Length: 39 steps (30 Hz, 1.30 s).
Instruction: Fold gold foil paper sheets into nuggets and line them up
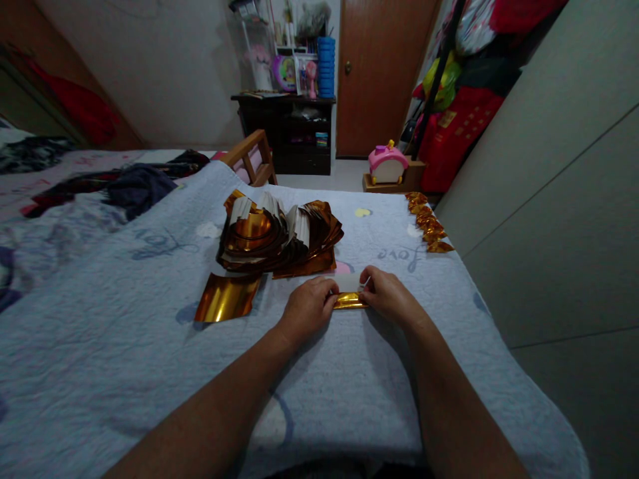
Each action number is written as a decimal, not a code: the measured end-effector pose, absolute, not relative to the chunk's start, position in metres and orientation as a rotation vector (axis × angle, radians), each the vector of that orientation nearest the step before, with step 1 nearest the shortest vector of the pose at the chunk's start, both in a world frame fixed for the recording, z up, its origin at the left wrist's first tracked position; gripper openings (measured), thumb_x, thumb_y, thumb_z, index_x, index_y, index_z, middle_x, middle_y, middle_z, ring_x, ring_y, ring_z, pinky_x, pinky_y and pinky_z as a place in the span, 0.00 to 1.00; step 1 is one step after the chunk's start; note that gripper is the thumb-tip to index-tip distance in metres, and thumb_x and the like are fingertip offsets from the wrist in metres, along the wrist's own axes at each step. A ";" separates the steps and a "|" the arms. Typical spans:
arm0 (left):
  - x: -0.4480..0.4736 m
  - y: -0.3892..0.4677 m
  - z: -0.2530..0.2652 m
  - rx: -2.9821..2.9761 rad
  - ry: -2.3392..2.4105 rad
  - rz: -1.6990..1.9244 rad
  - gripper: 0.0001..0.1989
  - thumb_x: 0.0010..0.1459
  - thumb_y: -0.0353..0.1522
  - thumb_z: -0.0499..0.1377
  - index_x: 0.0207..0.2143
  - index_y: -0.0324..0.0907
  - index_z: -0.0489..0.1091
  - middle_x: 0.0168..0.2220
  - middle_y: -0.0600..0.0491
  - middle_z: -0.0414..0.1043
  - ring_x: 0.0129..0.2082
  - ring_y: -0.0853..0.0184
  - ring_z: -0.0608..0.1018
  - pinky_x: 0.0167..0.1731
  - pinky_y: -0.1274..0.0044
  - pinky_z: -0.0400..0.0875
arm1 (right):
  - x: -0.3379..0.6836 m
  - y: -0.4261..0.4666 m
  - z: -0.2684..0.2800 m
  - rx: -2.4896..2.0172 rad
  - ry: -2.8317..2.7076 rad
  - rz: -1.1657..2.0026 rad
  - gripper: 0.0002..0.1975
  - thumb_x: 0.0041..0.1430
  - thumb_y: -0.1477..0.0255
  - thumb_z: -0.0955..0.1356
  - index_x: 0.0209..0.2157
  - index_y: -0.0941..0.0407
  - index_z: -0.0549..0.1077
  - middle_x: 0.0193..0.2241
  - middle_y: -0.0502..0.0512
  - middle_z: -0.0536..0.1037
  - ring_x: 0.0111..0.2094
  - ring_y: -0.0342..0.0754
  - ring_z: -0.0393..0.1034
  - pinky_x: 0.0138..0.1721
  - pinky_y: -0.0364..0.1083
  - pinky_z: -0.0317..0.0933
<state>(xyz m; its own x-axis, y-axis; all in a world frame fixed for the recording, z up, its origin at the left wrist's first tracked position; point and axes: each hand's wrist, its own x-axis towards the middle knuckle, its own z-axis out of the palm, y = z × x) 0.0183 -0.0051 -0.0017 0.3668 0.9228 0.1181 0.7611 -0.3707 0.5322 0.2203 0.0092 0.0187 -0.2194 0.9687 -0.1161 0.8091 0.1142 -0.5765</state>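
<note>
A small sheet of gold foil paper (349, 300), white on its back, lies partly folded on the pale blue bedspread (124, 346). My left hand (309, 305) pinches its left end and my right hand (387, 293) pinches its right end, with the folded gold strip between my fingers. Just beyond my hands sits a fanned pile of gold foil sheets (277, 236). One flat gold sheet (227, 297) lies alone to the left of my left hand.
A row of folded gold pieces (428, 223) lines the bed's far right edge beside a grey wall. Dark clothes (134, 183) lie at the far left. Past the bed stand a wooden chair (252, 156), a dark shelf unit (294, 130) and a brown door.
</note>
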 end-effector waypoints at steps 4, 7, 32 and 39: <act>0.018 -0.006 -0.002 2.254 1.468 0.570 0.05 0.61 0.26 0.57 0.36 0.42 0.72 0.38 0.50 0.74 0.38 0.63 0.75 0.38 0.74 0.66 | 0.221 0.009 0.018 -1.753 -2.113 0.793 0.09 0.55 0.80 0.65 0.38 0.57 0.69 0.28 0.53 0.75 0.29 0.46 0.66 0.30 0.43 0.51; 0.017 -0.005 -0.003 2.256 1.452 0.561 0.05 0.62 0.26 0.57 0.36 0.42 0.72 0.38 0.51 0.73 0.38 0.63 0.75 0.38 0.74 0.66 | 0.221 0.008 0.019 -1.738 -2.116 0.830 0.10 0.54 0.81 0.65 0.38 0.56 0.68 0.28 0.52 0.74 0.29 0.45 0.65 0.30 0.43 0.51; 0.016 -0.004 0.000 2.270 1.417 0.521 0.05 0.62 0.26 0.55 0.33 0.42 0.69 0.36 0.51 0.71 0.37 0.63 0.73 0.38 0.73 0.65 | 0.229 0.011 0.033 -1.880 -2.095 0.917 0.09 0.59 0.78 0.62 0.28 0.58 0.72 0.28 0.55 0.76 0.29 0.44 0.65 0.30 0.43 0.51; 0.016 -0.004 -0.001 2.293 1.426 0.520 0.05 0.63 0.27 0.55 0.34 0.42 0.69 0.36 0.51 0.71 0.37 0.63 0.73 0.37 0.73 0.65 | 0.221 0.009 0.025 -1.946 -2.065 0.850 0.04 0.54 0.72 0.70 0.28 0.56 0.73 0.26 0.53 0.76 0.28 0.45 0.65 0.28 0.44 0.48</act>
